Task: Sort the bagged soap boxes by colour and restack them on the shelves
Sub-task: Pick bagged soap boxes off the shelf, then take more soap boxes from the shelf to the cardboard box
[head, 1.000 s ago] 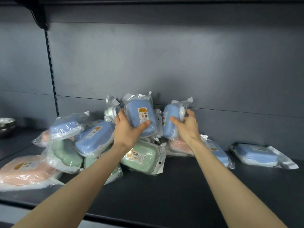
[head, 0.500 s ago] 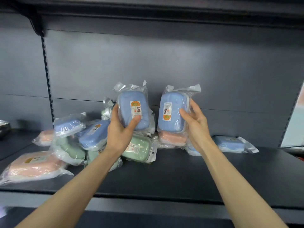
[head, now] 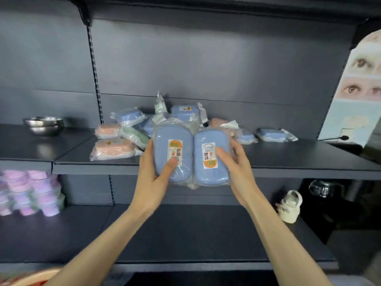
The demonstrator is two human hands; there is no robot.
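Note:
My left hand (head: 153,174) grips a blue bagged soap box (head: 165,145), thumb across its label. My right hand (head: 237,162) grips a second blue bagged soap box (head: 210,174). Both boxes stand upright, side by side and touching, in the air in front of the upper shelf (head: 299,159). Behind them on that shelf lies the mixed pile: pink boxes (head: 115,148), a green one (head: 136,135), more blue ones (head: 129,116). Two single blue boxes (head: 274,135) lie flat to the right.
Steel bowls (head: 44,124) sit at the far left of the upper shelf. The lower shelf (head: 185,234) has purple stacked packs (head: 28,193) at its left and a small white teapot (head: 289,205) at its right. A poster (head: 358,89) hangs at far right.
Both hands have pulled their blue boxes off the pile, toward me and down, bringing them together. The view has dropped and widened, so the lower shelf shows.

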